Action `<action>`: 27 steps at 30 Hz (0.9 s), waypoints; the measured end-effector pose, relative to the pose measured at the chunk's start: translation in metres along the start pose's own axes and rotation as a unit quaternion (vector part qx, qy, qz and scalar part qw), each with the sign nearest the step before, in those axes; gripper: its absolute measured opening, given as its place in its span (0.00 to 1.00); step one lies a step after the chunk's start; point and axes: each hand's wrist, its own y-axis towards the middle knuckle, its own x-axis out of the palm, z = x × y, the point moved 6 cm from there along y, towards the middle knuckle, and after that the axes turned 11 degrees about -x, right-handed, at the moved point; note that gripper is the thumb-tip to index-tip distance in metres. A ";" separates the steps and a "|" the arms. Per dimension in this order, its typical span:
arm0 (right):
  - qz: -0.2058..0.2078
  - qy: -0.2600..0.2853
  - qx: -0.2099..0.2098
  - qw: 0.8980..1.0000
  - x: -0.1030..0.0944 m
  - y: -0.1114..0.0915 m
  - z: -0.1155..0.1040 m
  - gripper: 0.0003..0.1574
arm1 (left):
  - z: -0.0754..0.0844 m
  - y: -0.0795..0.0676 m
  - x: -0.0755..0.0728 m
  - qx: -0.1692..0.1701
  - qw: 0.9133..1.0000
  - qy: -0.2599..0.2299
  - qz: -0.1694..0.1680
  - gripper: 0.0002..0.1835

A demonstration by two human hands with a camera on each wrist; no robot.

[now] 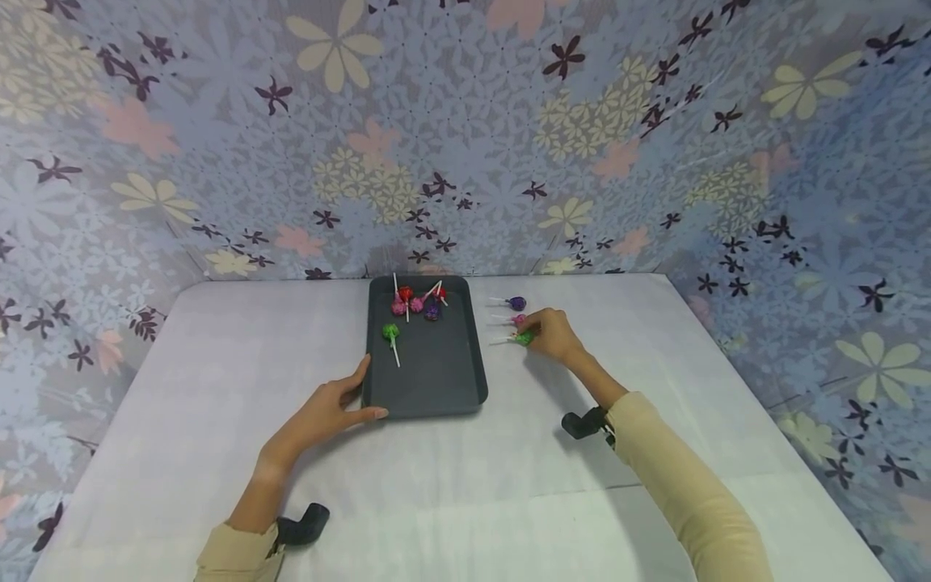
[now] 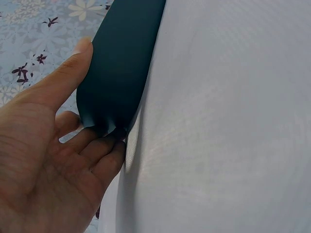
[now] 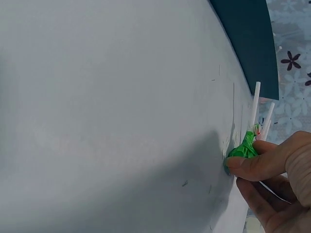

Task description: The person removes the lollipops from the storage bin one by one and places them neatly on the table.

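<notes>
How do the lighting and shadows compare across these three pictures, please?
Head view: bright, with soft shadows on the tabletop and the tray looking grey; left wrist view: dimmer, the tray dark teal; right wrist view: greyish, a broad soft shadow spreading beside the right hand.

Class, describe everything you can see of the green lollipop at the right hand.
The green lollipop has a rounded head in a crinkled, plastic-looking wrapper, gathered around a straight white stick. The right-hand grip pinches its head. It is right of the tray, on the near side of a pink lollipop, stick pointing towards the tray. Whether it touches the table is unclear.
</notes>
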 end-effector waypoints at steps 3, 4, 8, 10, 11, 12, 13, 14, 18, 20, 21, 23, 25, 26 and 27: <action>0.000 0.019 0.005 1.000 0.000 -0.001 0.002 0.16 | 0.000 0.000 0.000 -0.001 1.000 0.001 0.001 0.54; 0.000 0.024 0.008 1.000 -0.001 -0.001 0.002 0.17 | 0.001 0.000 -0.001 -0.001 1.000 0.001 0.002 0.54; -0.003 0.045 0.022 0.999 -0.002 -0.002 0.003 0.19 | 0.001 0.000 -0.001 -0.002 1.000 0.005 0.002 0.54; -0.006 0.051 0.025 0.998 -0.003 -0.002 0.003 0.19 | 0.001 0.000 0.000 -0.002 1.000 0.006 0.002 0.54; -0.006 0.054 0.025 0.998 -0.003 -0.002 0.003 0.19 | 0.001 0.000 0.000 -0.002 1.000 0.007 0.001 0.54; -0.007 0.054 0.023 0.998 -0.003 -0.002 0.003 0.19 | 0.001 0.000 0.000 -0.002 1.000 0.007 0.001 0.55; -0.007 0.055 0.020 0.998 -0.004 -0.002 0.002 0.19 | 0.001 0.000 0.000 -0.002 1.000 0.006 0.001 0.54; -0.007 0.056 0.018 0.998 -0.004 -0.002 0.002 0.18 | 0.000 0.000 0.000 -0.001 1.000 0.005 0.000 0.54; 0.008 0.050 0.014 0.999 -0.009 0.001 0.003 0.13 | 0.000 0.001 0.001 -0.002 1.000 0.004 -0.001 0.54; 0.021 0.050 0.023 0.998 -0.011 0.002 0.006 0.10 | 0.001 0.001 0.001 0.001 1.000 0.007 -0.001 0.54; 0.028 0.054 0.029 0.998 -0.011 0.003 0.007 0.09 | 0.001 0.001 0.000 0.003 1.000 0.007 0.000 0.54; 0.042 0.063 0.047 0.996 -0.011 0.005 0.011 0.09 | 0.001 0.001 0.000 0.004 1.000 0.009 0.003 0.54; 0.054 0.067 0.062 0.994 -0.010 0.006 0.016 0.11 | 0.002 0.001 -0.001 0.008 1.000 0.011 0.004 0.53; 0.060 0.069 0.069 0.993 -0.009 0.007 0.018 0.11 | 0.002 0.001 -0.001 0.007 1.000 0.010 0.004 0.53; 0.065 0.071 0.075 0.993 -0.008 0.008 0.020 0.12 | 0.002 0.001 -0.001 0.007 1.000 0.010 0.004 0.53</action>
